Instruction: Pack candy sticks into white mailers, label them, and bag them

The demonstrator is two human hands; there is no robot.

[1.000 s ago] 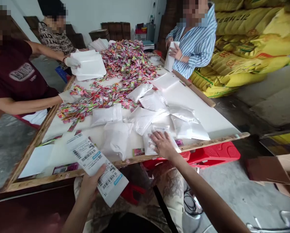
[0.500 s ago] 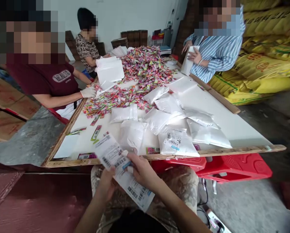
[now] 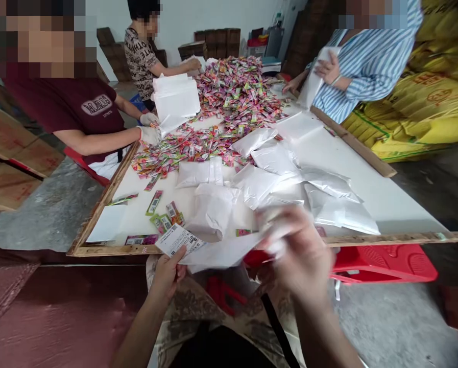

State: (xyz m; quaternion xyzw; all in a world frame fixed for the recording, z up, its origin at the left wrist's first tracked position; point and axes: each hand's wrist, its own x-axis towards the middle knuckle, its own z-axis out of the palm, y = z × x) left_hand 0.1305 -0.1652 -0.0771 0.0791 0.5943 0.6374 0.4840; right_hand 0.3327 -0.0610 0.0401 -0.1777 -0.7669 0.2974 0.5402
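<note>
My left hand [image 3: 170, 268] pinches the left end of a strip of shipping labels [image 3: 183, 240], thumb on top, just in front of the table edge. Print shows beside the thumb; farther right the strip curves up with its plain white side [image 3: 221, 253] showing. At its right end is my right hand [image 3: 303, 255], raised and smeared by motion, its fingers closed around the strip's end. White wraps are blurred at those fingertips. Stuffed white mailing bags [image 3: 211, 209] lie beyond my hands. Several small candy-coloured printed sachets [image 3: 167, 220] lie by the labels.
A wooden-edged white table [image 3: 397, 204] bears a big heap of colourful sachets [image 3: 236, 92] and a stack of white envelopes [image 3: 176, 97]. Three co-workers stand or sit around it. A red stool [image 3: 389, 263] is under the right edge; yellow sacks [image 3: 424, 112] are piled at right.
My right hand has swung up and right, lifting the label strip's end so its plain side shows. The labelled bag is now out of sight behind that hand. The back co-worker's arm has stretched forward.
</note>
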